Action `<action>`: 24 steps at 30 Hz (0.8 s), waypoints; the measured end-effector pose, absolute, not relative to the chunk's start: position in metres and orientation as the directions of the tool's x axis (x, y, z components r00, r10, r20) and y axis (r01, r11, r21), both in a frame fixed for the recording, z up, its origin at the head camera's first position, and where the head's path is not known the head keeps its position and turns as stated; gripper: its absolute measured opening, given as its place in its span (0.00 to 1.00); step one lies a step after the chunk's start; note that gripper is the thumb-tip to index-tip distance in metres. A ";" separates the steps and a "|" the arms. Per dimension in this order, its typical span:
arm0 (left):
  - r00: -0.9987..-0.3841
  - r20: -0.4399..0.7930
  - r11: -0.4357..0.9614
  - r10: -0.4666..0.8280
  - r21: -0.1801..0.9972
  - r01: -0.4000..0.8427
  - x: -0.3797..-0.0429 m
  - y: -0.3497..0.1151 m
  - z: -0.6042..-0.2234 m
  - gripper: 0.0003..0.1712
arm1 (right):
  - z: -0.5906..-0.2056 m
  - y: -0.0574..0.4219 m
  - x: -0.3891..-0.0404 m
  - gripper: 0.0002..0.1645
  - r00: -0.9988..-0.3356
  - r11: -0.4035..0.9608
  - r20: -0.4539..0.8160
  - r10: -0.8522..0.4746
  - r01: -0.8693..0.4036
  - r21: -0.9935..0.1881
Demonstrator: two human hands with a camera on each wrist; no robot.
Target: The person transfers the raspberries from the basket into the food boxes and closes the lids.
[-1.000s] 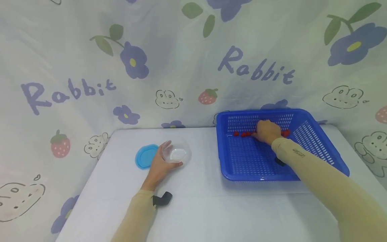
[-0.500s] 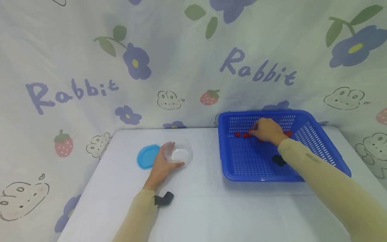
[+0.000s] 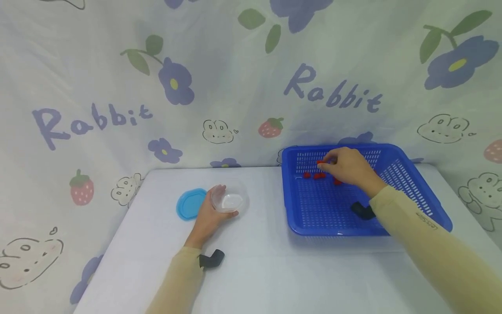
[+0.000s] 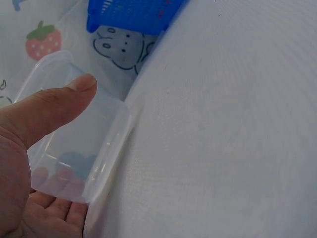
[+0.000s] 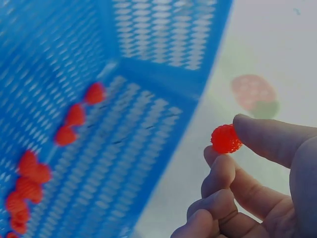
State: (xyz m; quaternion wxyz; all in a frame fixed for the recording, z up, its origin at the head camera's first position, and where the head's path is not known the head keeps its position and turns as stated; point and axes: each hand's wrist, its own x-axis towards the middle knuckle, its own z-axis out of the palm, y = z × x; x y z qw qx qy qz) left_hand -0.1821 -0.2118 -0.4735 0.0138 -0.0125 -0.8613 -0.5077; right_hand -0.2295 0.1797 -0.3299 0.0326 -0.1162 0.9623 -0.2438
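Note:
My left hand (image 3: 208, 216) curls round a clear plastic container (image 3: 235, 202), which stands on the white table; in the left wrist view the thumb lies along its near side and fingers show at its far side. Over the blue basket (image 3: 292, 218), my right hand (image 3: 349, 165) pinches a red raspberry (image 5: 226, 139) between thumb and forefinger. Several more raspberries (image 5: 75, 115) lie in a row along the basket's back wall; in the head view the hand hides part of that row.
A light blue lid (image 3: 190, 205) lies flat on the table, left of the container and close to my left hand. Behind the table hangs a printed curtain (image 3: 235, 78). Between container and basket runs a strip of white tabletop (image 3: 264, 205).
My right hand has come up from the bottom of the basket with a raspberry between its fingertips. The left hand and the container have stayed in place.

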 end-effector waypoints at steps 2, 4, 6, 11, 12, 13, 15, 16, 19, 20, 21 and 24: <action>-0.999 0.039 0.485 0.008 0.874 0.038 -0.182 -0.212 -0.473 0.56 | -0.325 0.174 -0.223 0.22 -0.970 0.843 0.009 -0.245 -0.218 -0.492; -0.999 0.041 0.487 0.007 0.873 0.039 -0.182 -0.212 -0.472 0.56 | -0.321 0.167 -0.216 0.20 -0.968 0.832 0.026 -0.249 -0.227 -0.505; -0.999 0.043 0.483 0.007 0.875 0.041 -0.182 -0.212 -0.472 0.56 | -0.318 0.161 -0.209 0.19 -0.965 0.825 0.046 -0.259 -0.245 -0.510; -0.999 0.050 0.474 0.008 0.879 0.047 -0.182 -0.212 -0.472 0.56 | -0.308 0.147 -0.192 0.15 -0.955 0.790 0.100 -0.278 -0.286 -0.542; -0.999 0.051 0.472 0.010 0.880 0.050 -0.182 -0.212 -0.472 0.56 | -0.306 0.144 -0.189 0.14 -0.955 0.782 0.107 -0.277 -0.289 -0.553; -0.999 0.054 0.473 0.010 0.880 0.052 -0.182 -0.212 -0.472 0.56 | -0.305 0.142 -0.186 0.15 -0.954 0.776 0.116 -0.275 -0.291 -0.560; -0.998 0.056 0.471 0.012 0.880 0.055 -0.182 -0.212 -0.473 0.56 | -0.304 0.137 -0.181 0.15 -0.954 0.763 0.134 -0.268 -0.295 -0.575; -0.998 0.056 0.471 0.013 0.880 0.056 -0.182 -0.212 -0.473 0.56 | -0.303 0.134 -0.179 0.15 -0.954 0.759 0.144 -0.263 -0.297 -0.580; -0.999 0.050 0.463 0.014 0.885 0.051 -0.182 -0.212 -0.474 0.55 | -0.305 0.126 -0.172 0.14 -0.951 0.748 0.179 -0.254 -0.310 -0.587; -0.999 0.049 0.463 0.015 0.885 0.050 -0.182 -0.212 -0.475 0.55 | -0.305 0.123 -0.170 0.13 -0.949 0.744 0.192 -0.250 -0.315 -0.589; -0.999 0.046 0.463 0.015 0.885 0.048 -0.182 -0.213 -0.475 0.55 | -0.306 0.120 -0.167 0.13 -0.947 0.740 0.204 -0.249 -0.321 -0.590; -0.999 0.044 0.466 0.015 0.884 0.046 -0.183 -0.213 -0.477 0.56 | -0.308 0.109 -0.160 0.11 -0.939 0.728 0.242 -0.244 -0.342 -0.594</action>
